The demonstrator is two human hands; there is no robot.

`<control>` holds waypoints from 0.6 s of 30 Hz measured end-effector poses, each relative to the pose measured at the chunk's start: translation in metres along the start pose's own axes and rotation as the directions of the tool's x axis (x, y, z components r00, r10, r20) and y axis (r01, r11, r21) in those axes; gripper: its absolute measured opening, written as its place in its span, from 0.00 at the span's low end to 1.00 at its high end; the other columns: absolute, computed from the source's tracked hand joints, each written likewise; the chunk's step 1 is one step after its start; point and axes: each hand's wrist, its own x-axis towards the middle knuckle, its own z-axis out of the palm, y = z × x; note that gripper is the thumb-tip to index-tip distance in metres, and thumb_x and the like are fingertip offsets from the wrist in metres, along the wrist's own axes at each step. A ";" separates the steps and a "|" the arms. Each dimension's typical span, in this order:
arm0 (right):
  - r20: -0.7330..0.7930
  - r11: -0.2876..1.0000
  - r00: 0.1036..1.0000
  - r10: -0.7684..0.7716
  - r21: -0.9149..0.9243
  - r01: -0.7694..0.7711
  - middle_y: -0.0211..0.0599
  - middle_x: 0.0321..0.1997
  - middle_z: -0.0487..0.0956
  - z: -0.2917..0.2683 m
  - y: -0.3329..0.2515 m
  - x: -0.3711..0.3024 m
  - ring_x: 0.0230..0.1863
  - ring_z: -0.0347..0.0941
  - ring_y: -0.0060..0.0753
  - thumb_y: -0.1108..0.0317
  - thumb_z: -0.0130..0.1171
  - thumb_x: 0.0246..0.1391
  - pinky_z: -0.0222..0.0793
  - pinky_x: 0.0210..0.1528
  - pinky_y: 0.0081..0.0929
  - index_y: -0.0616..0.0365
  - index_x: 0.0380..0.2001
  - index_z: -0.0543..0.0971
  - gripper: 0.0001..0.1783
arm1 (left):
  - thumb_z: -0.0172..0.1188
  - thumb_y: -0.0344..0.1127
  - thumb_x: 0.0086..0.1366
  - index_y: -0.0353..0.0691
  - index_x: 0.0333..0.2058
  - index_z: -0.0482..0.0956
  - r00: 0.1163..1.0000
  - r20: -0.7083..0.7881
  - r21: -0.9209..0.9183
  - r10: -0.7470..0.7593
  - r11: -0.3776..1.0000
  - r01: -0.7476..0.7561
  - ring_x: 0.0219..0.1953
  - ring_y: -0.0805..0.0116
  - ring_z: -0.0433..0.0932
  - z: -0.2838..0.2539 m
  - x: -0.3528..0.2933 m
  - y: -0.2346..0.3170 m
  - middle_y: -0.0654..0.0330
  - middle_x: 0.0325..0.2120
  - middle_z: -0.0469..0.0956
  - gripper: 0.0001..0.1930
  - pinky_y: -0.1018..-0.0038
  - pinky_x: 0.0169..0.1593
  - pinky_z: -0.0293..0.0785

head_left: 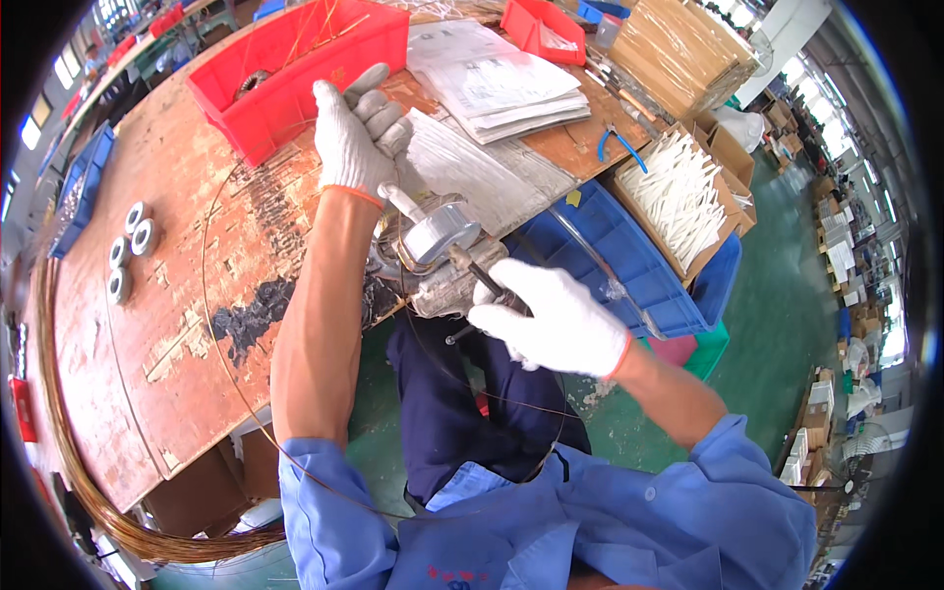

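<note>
My left hand (356,143), in a white knit glove, is raised beside the red bin (261,128) with its fingers curled in. A thin copper wire (204,246) arcs over the table toward it and seems to run into its fingers. At the table edge, a silver round metal piece (442,234) with a pale rod (401,202) sits on a vise-like metal fixture (452,290). My gloved right hand (551,320) closes around a dark handle (487,279) pointing out from this fixture. The glove partly hides the grip.
Several metal rings (146,236) lie on the worn table at left, near a coil of copper wire (74,447). Papers (501,84) and a smaller red bin (544,34) are behind. At right are blue pliers (621,147), a box of white strips (678,197) and a blue crate (678,305).
</note>
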 end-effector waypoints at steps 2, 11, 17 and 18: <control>-0.027 0.975 0.992 -0.123 -0.189 0.116 0.35 0.26 0.82 -0.014 0.003 -0.001 0.24 0.82 0.31 0.59 0.64 0.66 0.77 0.27 0.31 0.57 0.44 0.77 0.14 | 0.30 0.66 0.81 0.25 0.54 0.73 1.000 -0.029 0.035 0.008 0.999 -0.007 0.14 0.80 0.47 0.006 0.001 -0.005 0.73 0.16 0.49 0.42 0.78 0.15 0.46; -0.133 0.977 0.969 -0.209 -0.071 0.201 0.52 0.31 0.81 0.035 0.080 -0.138 0.34 0.80 0.66 0.59 0.58 0.70 0.74 0.32 0.54 0.57 0.42 0.72 0.13 | 0.59 0.56 0.72 0.22 0.53 0.70 0.976 -0.190 0.040 0.105 0.994 -0.100 0.31 0.57 0.70 -0.015 -0.074 0.098 0.56 0.22 0.68 0.34 0.49 0.56 0.73; 0.303 0.981 0.945 -0.121 0.180 0.068 0.43 0.29 0.82 0.030 0.134 -0.305 0.30 0.83 0.49 0.63 0.61 0.68 0.76 0.32 0.38 0.58 0.42 0.77 0.10 | 0.69 0.54 0.67 0.27 0.60 0.68 0.833 -0.224 0.629 0.506 0.728 -0.273 0.54 0.50 0.78 -0.055 -0.157 0.205 0.49 0.45 0.77 0.37 0.47 0.72 0.64; 0.393 0.977 0.898 -0.197 0.157 0.146 0.42 0.29 0.82 0.034 0.139 -0.323 0.29 0.83 0.50 0.61 0.62 0.68 0.76 0.31 0.39 0.56 0.44 0.77 0.11 | 0.71 0.53 0.66 0.30 0.66 0.66 0.916 0.040 0.919 0.399 0.345 -0.190 0.57 0.52 0.78 -0.089 -0.163 0.221 0.50 0.48 0.78 0.41 0.51 0.71 0.67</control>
